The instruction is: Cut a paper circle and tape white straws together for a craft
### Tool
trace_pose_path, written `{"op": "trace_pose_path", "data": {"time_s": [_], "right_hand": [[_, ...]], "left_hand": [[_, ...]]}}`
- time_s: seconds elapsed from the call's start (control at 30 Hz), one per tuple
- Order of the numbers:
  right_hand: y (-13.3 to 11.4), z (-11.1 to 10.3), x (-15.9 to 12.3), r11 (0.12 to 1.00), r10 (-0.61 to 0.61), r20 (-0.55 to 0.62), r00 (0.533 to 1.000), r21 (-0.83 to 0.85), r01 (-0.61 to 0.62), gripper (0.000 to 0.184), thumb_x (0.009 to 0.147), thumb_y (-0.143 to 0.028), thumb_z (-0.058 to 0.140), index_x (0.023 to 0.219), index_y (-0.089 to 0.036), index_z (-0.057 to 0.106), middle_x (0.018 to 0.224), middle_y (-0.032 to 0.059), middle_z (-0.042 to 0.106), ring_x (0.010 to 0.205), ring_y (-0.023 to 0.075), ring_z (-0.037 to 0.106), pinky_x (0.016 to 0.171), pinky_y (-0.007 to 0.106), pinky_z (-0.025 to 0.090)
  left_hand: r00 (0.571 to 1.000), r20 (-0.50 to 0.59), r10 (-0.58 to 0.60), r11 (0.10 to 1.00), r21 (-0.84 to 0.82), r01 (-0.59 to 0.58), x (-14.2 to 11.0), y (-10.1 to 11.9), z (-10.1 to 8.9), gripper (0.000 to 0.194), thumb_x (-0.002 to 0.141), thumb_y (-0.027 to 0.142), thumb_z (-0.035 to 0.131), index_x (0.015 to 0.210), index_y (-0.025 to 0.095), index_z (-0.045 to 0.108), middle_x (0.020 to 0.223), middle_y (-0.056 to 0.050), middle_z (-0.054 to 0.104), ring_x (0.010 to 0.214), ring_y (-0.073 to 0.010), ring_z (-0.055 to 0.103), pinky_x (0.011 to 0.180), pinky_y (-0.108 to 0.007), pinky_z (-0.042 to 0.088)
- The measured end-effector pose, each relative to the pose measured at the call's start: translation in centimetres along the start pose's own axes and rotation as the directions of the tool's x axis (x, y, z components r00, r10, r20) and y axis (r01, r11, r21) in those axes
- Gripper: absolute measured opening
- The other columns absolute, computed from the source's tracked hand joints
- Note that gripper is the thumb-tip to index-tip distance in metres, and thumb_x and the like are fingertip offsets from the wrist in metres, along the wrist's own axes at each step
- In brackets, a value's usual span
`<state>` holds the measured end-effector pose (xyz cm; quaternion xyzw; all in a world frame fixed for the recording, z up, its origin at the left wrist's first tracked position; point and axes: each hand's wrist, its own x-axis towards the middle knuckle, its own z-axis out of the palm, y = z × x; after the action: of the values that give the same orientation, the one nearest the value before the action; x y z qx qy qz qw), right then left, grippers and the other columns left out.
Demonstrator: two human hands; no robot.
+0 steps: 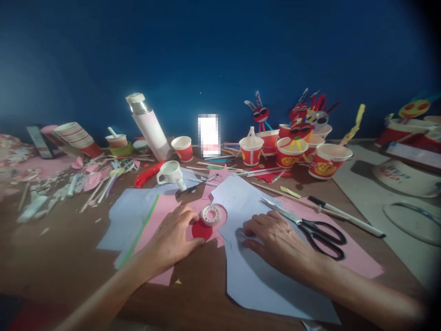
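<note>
My left hand point(174, 232) lies over pink paper point(163, 274), thumb and forefinger apart at the left edge of a small red paper disc point(202, 232). A white tape roll point(211, 215) overlaps the disc's upper part, close to the forefinger. It cannot be seen whether the fingertips press on the disc. My right hand point(275, 234) rests on a large white sheet point(255, 280), fingers loosely bent, thumb apart, nothing visible in its grasp. Just beyond and right of it are black-handled scissors point(319, 234), the blades passing close to its knuckles.
A white marker with black cap point(347, 216) lies right. Behind stand red paper cups point(326, 161), some with craft figures, and a white flask point(151, 131). A white cup-shaped piece point(169, 172) sits near the middle. Paper scraps point(93, 179) cover the left.
</note>
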<state>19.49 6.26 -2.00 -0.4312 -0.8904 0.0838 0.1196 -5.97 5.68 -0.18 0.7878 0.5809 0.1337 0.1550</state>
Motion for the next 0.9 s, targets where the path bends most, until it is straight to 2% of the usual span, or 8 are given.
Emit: {"op": "trace_pose_path", "data": {"time_s": [0.1, 0.23, 0.37, 0.5, 0.63, 0.77, 0.9], "right_hand": [[0.1, -0.3, -0.3, 0.997, 0.017, 0.023, 1.0, 0.077, -0.019, 0.003, 0.079, -0.017, 0.062, 0.078, -0.019, 0.063, 0.073, 0.0001, 0.066, 0.071, 0.0171, 0.061, 0.073, 0.032, 0.037], [1.7, -1.6, -1.1, 0.99, 0.031, -0.038, 0.999, 0.137, -0.025, 0.008, 0.08, -0.019, 0.058, 0.073, -0.021, 0.061, 0.069, -0.0024, 0.065, 0.065, 0.0147, 0.059, 0.067, 0.029, 0.039], [4.2, -3.3, -1.5, 0.983, 0.147, -0.083, 0.986, 0.126, -0.136, 0.007, 0.079, -0.025, 0.059, 0.073, -0.024, 0.063, 0.066, -0.0028, 0.065, 0.062, 0.0152, 0.059, 0.063, 0.027, 0.04], [6.4, -4.0, -1.3, 0.962, 0.243, -0.092, 0.966, 0.153, -0.228, 0.009, 0.081, -0.024, 0.055, 0.076, -0.024, 0.063, 0.07, -0.0031, 0.067, 0.064, 0.0148, 0.06, 0.061, 0.025, 0.042], [9.1, -4.1, -1.6, 0.932, 0.357, -0.203, 0.912, 0.141, -0.334, 0.011, 0.082, -0.027, 0.054, 0.082, -0.023, 0.064, 0.078, -0.0001, 0.07, 0.072, 0.0175, 0.063, 0.064, 0.026, 0.044], [11.8, -4.2, -2.2, 0.891, 0.454, -0.273, 0.848, 0.127, -0.436, 0.013, 0.083, -0.031, 0.053, 0.082, -0.021, 0.061, 0.078, 0.0031, 0.07, 0.067, 0.0173, 0.064, 0.058, 0.024, 0.043], [13.0, -4.2, -2.3, 0.856, 0.51, -0.289, 0.81, 0.071, -0.513, 0.014, 0.082, -0.036, 0.054, 0.081, -0.023, 0.06, 0.075, 0.0023, 0.07, 0.062, 0.0172, 0.063, 0.055, 0.024, 0.041]], "left_hand": [[1.0, 0.005, 0.016, 1.0, 0.011, -0.017, 0.1, 0.2, 0.1, 0.042, 0.068, 0.041, 0.07, 0.103, 0.022, 0.057, 0.108, -0.008, 0.058, 0.102, -0.0284, 0.055, 0.087, -0.043, 0.045], [1.0, 0.019, 0.022, 0.999, 0.032, -0.022, 0.5, 0.5, 0.1, 0.033, 0.069, 0.041, 0.067, 0.096, 0.022, 0.061, 0.102, -0.007, 0.059, 0.097, -0.0282, 0.057, 0.082, -0.042, 0.047], [1.0, 0.017, -0.013, 0.998, 0.065, 0.012, 0.7, 0.4, 0.2, 0.034, 0.067, 0.041, 0.068, 0.094, 0.023, 0.06, 0.104, -0.007, 0.059, 0.1, -0.0303, 0.056, 0.082, -0.043, 0.047], [0.997, 0.064, -0.053, 0.995, 0.088, 0.048, 0.6, 0.8, -0.1, 0.029, 0.069, 0.039, 0.066, 0.091, 0.022, 0.058, 0.1, -0.008, 0.058, 0.096, -0.0301, 0.057, 0.081, -0.044, 0.047], [0.991, 0.105, -0.082, 0.99, 0.122, 0.069, 0.1, 1.5, -0.4, 0.023, 0.069, 0.033, 0.064, 0.087, 0.021, 0.057, 0.1, -0.009, 0.057, 0.098, -0.0301, 0.056, 0.083, -0.044, 0.046], [0.993, 0.108, -0.055, 0.993, 0.107, 0.043, -0.5, 1.4, -0.3, 0.027, 0.069, 0.03, 0.063, 0.094, 0.02, 0.055, 0.104, -0.008, 0.056, 0.1, -0.028, 0.054, 0.086, -0.043, 0.045], [0.995, 0.098, -0.027, 0.996, 0.084, 0.019, -0.9, 0.9, 0.0, 0.026, 0.07, 0.028, 0.063, 0.093, 0.02, 0.054, 0.107, -0.008, 0.057, 0.102, -0.026, 0.054, 0.089, -0.04, 0.045]]}}
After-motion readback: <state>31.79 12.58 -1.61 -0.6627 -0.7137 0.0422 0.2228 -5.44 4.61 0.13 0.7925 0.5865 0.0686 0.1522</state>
